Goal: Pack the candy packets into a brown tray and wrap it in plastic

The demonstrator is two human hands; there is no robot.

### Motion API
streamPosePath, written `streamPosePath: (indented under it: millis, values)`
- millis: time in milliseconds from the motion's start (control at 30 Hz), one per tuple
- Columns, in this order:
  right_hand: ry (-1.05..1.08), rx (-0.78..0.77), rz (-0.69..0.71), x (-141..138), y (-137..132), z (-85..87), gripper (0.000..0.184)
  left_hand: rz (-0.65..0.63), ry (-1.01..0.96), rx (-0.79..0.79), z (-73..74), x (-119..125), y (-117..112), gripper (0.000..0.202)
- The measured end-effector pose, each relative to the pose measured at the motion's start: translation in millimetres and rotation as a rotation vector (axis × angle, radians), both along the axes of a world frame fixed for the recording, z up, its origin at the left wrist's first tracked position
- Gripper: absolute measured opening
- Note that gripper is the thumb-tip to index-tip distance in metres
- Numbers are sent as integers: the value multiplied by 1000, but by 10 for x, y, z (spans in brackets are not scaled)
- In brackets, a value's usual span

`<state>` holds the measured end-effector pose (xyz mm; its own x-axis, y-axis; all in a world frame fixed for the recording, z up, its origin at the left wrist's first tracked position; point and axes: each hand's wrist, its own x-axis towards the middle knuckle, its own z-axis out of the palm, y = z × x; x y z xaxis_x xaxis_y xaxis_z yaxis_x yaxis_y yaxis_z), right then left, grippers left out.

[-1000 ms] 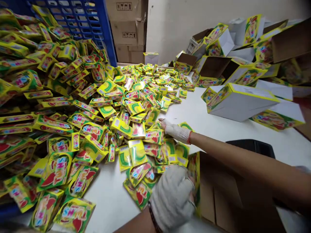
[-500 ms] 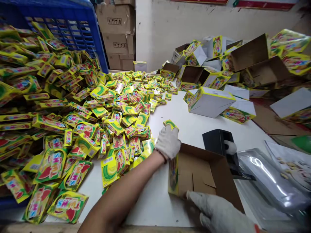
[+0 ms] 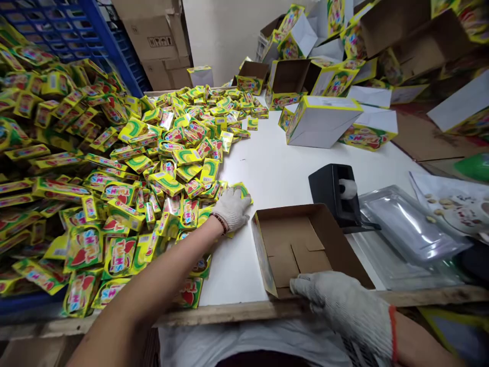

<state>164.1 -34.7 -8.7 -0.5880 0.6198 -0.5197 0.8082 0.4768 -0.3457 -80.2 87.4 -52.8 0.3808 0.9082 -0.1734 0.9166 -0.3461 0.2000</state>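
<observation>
A big heap of small yellow candy packets covers the left half of the white table. My gloved left hand lies at the heap's right edge, fingers curled over a yellow and green packet. An open, empty carton with a brown inside and yellow printed sides stands at the table's front edge. My gloved right hand grips the carton's near wall with its fingers over the rim.
A black tape dispenser stands just behind the carton, with clear plastic trays to its right. Several empty printed cartons are piled at the back right. A blue crate and brown boxes stand behind the heap.
My left hand has gone from the carton's far left corner back to the heap's edge. The carton now sits nearer the table's front edge, with my right hand still on its near wall.
</observation>
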Motion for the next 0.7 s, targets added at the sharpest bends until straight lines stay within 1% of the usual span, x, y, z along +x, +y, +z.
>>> streamPosePath:
  millis: [67, 100, 167, 233, 267, 333, 367, 400, 433, 467, 500, 533, 567, 600, 633, 667, 700]
  values:
    - [-131, -26, 29, -114, -3, 82, 31, -3, -1, -4, 63, -31, -100, 54]
    - [-168, -32, 32, -160, -14, 107, 32, 9, -3, -3, 89, -18, -106, 55]
    - [-159, -42, 13, -195, -45, 127, 28, 50, -14, -10, 134, 38, -40, 63]
    - [-60, -50, -37, -137, -72, 124, 19, 98, -41, -32, 184, 88, 89, 70]
    - [21, -37, -94, -80, -74, 118, 18, 124, -61, -46, 216, 99, 154, 72]
    - [244, 31, -274, 43, -42, 116, 26, 181, -122, -47, 308, 83, 230, 77]
    - [366, 66, -397, 83, -6, 125, 32, 210, -221, -29, 371, 61, 224, 81]
    - [481, 77, -536, 91, 39, 144, 38, 227, -376, -2, 444, 35, 179, 85]
    - [593, 46, -670, 60, 88, 175, 46, 223, -579, 30, 527, 10, 90, 89]
    - [707, -32, -777, -13, 135, 216, 53, 194, -800, 57, 615, -11, -41, 92]
    - [825, -150, -840, -127, 171, 263, 59, 147, -1009, 68, 701, -26, -212, 96]
    - [943, -295, -855, -272, 188, 311, 62, 88, -1160, 64, 777, -37, -417, 98]
    - [1046, -453, -821, -436, 179, 353, 64, 39, -1223, 31, 834, -47, -643, 101]
    - [1116, -606, -758, -603, 143, 381, 64, 27, -1231, -30, 865, -61, -878, 99]
    - [1153, -730, -700, -757, 79, 389, 64, 44, -1196, -98, 865, -88, -1108, 92]
    - [1162, -815, -660, -887, -5, 371, 62, 66, -1138, -117, 834, -132, -1320, 92]
    - [1156, -840, -648, -981, -101, 327, 61, 107, -1073, -61, 775, -200, -1507, 98]
